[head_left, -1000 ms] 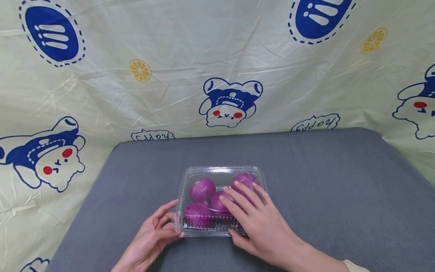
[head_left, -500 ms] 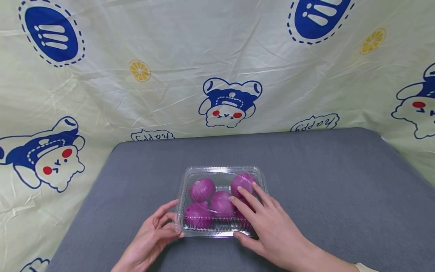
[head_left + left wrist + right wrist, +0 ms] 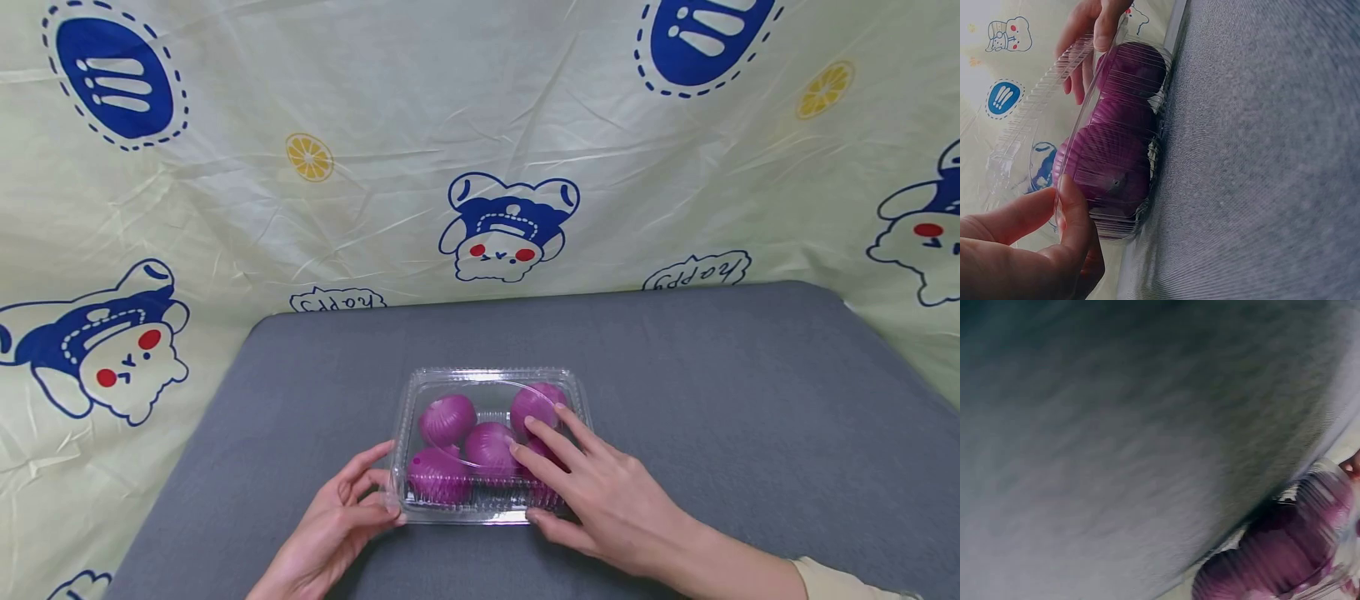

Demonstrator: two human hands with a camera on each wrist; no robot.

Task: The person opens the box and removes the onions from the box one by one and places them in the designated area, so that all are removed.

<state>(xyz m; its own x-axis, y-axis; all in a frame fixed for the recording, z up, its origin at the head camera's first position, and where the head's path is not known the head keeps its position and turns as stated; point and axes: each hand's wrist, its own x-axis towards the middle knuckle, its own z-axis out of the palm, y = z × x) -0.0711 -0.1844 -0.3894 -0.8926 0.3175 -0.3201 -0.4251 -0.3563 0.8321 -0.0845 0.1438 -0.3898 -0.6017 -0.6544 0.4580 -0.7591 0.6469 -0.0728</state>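
Observation:
A clear plastic clamshell box [image 3: 465, 516] sits on the table with its lid lying over several purple onions [image 3: 491, 448]. My left hand [image 3: 330, 525] holds the box's front left corner; in the left wrist view its thumb and forefinger pinch the clear rim. Spread over the right part of the lid are the fingers of my right hand [image 3: 618, 500], loosely bent, with the thumb at the front rim. That hand partly hides the right-hand onions. Low in the right wrist view, onions [image 3: 1285, 553] show blurred through the box wall.
The box rests near the front middle of a grey cloth-covered table [image 3: 750, 417]. Behind it hangs a pale printed curtain [image 3: 397, 100] with cartoon figures, which also reaches round both sides of the table.
My right hand has slid to the right along the lid and front rim, uncovering more of the middle onion. The left hand and the box have stayed put.

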